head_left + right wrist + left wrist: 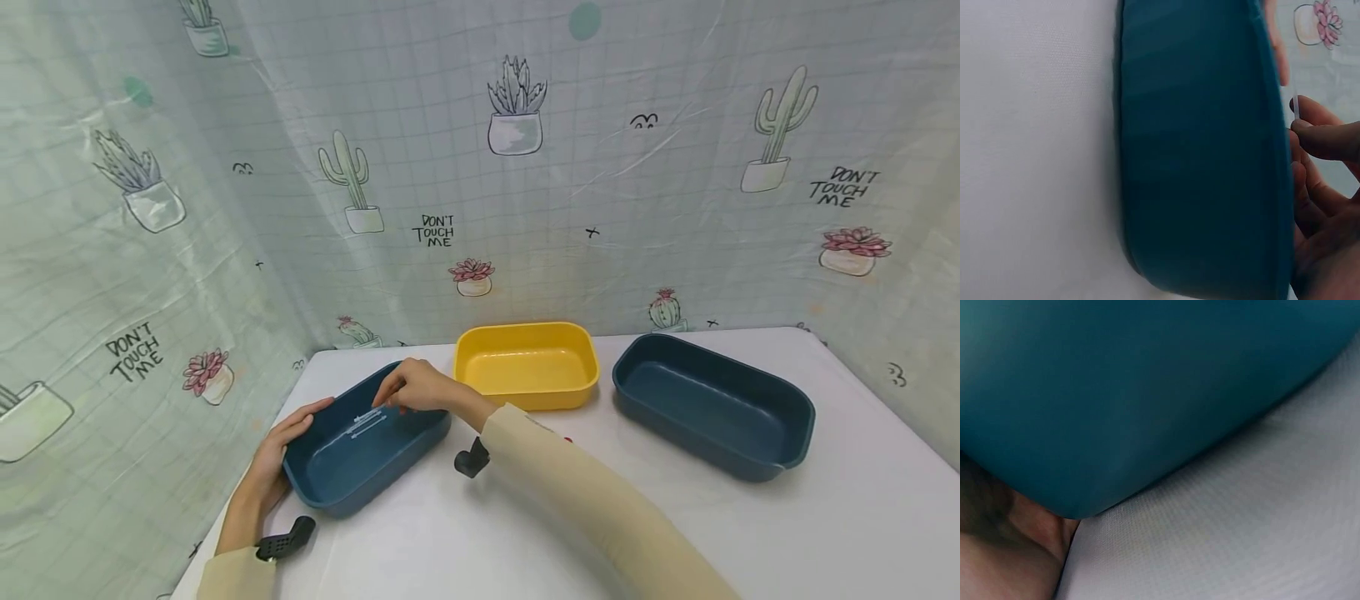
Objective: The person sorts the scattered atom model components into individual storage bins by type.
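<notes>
My left hand point(279, 450) rests along the left side of a dark blue tray point(315, 467), its fingers stretched out by the rim. In the left wrist view, part of that hand point(1016, 556) shows low beside the tray's outer wall. My right hand point(420, 385) is over the tray's far part, thumb and fingertips together. Between them it pinches a thin, whitish stick point(1296, 107), seen in the right wrist view just past the rim. Slim white sticks point(367, 422) lie on the tray's floor below this hand.
A yellow tray point(465, 393) stands at the back middle, close to my right wrist. Another dark blue tray point(697, 437) stands to the right. A small red thing point(568, 439) peeks out behind my right sleeve. Printed cloth point(570, 275) hangs behind the white table point(420, 550) and at its left.
</notes>
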Action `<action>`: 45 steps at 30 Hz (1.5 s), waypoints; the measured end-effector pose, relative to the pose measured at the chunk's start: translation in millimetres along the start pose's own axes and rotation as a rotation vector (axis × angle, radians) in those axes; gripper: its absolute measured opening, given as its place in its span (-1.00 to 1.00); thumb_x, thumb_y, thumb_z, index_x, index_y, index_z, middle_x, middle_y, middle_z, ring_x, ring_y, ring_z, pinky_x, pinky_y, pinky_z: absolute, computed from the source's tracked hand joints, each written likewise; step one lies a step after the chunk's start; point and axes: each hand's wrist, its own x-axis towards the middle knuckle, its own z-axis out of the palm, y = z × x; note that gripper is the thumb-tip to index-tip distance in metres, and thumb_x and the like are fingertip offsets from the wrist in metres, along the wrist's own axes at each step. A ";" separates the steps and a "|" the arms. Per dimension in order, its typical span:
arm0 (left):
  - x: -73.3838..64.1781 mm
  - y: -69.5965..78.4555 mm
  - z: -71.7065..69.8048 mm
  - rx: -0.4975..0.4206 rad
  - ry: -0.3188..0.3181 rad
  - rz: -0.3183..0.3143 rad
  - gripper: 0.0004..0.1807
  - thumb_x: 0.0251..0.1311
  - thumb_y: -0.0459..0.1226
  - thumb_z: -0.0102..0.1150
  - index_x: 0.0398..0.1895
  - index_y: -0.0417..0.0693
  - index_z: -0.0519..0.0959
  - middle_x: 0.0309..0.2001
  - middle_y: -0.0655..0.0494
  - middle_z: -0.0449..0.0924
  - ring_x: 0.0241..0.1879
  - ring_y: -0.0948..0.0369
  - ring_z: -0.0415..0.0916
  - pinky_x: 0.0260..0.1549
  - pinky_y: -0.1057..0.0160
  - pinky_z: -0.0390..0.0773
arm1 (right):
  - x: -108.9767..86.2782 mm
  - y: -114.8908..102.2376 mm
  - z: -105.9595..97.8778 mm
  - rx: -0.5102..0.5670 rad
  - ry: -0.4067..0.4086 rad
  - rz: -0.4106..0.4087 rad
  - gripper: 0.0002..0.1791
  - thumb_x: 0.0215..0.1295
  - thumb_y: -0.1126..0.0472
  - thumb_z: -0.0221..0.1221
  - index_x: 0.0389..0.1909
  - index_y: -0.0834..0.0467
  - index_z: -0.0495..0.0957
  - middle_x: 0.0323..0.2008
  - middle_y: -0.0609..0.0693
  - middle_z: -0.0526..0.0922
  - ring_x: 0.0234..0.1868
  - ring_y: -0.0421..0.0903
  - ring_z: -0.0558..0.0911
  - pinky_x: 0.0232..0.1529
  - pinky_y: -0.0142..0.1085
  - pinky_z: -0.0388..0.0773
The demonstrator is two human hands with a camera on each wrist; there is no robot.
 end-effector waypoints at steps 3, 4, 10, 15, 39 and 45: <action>1.4 -0.6 1.5 0.000 0.004 -0.007 -0.41 0.65 -0.01 -0.22 0.61 -0.02 0.22 0.45 0.38 0.34 0.31 0.56 0.37 0.17 0.54 0.46 | 8.6 5.8 6.1 -0.018 -0.014 0.014 -0.72 0.41 0.38 0.17 -0.09 0.06 0.82 -0.05 0.02 0.81 -0.44 -0.13 0.69 -0.46 -0.45 0.57; 2.0 -0.7 1.9 0.003 0.006 -0.011 -0.41 0.64 -0.01 -0.21 0.61 -0.01 0.22 0.46 0.38 0.34 0.31 0.55 0.38 0.17 0.54 0.47 | 11.0 7.5 8.0 -0.020 -0.017 0.022 -0.72 0.41 0.37 0.18 -0.10 0.06 0.82 -0.06 0.01 0.82 -0.45 -0.14 0.69 -0.47 -0.45 0.56; 4.0 -0.9 1.9 0.005 0.015 -0.022 -0.40 0.63 0.01 -0.20 0.61 0.02 0.23 0.46 0.36 0.34 0.31 0.53 0.37 0.16 0.52 0.48 | 21.9 14.1 16.6 -0.026 -0.037 0.072 -0.76 0.38 0.36 0.23 -0.17 0.05 0.83 -0.17 -0.06 0.82 -0.50 -0.19 0.66 -0.53 -0.42 0.56; 2.2 -1.6 0.2 -0.003 0.009 -0.018 -0.41 0.64 -0.01 -0.21 0.61 0.01 0.23 0.41 0.43 0.38 0.31 0.53 0.39 0.16 0.51 0.49 | 26.7 15.5 21.8 -0.026 -0.064 0.104 -0.79 0.35 0.37 0.26 -0.19 0.08 0.84 -0.22 -0.10 0.82 -0.51 -0.20 0.65 -0.54 -0.44 0.55; 2.1 0.8 1.5 -0.006 0.016 -0.007 -0.42 0.64 -0.02 -0.22 0.60 0.00 0.25 0.44 0.41 0.36 0.32 0.56 0.36 0.18 0.55 0.44 | 33.1 20.8 29.5 -0.193 -0.055 0.157 -0.86 0.36 0.25 0.34 -0.41 0.02 0.77 -0.41 -0.18 0.72 -0.49 -0.24 0.62 -0.50 -0.44 0.56; 1.8 0.1 1.0 0.000 0.021 -0.011 -0.42 0.64 -0.01 -0.20 0.59 0.00 0.25 0.46 0.40 0.35 0.32 0.57 0.35 0.18 0.56 0.43 | 33.5 19.6 32.2 -0.207 -0.021 0.194 -0.85 0.36 0.23 0.34 -0.42 0.01 0.78 -0.45 -0.16 0.69 -0.49 -0.24 0.57 -0.50 -0.45 0.52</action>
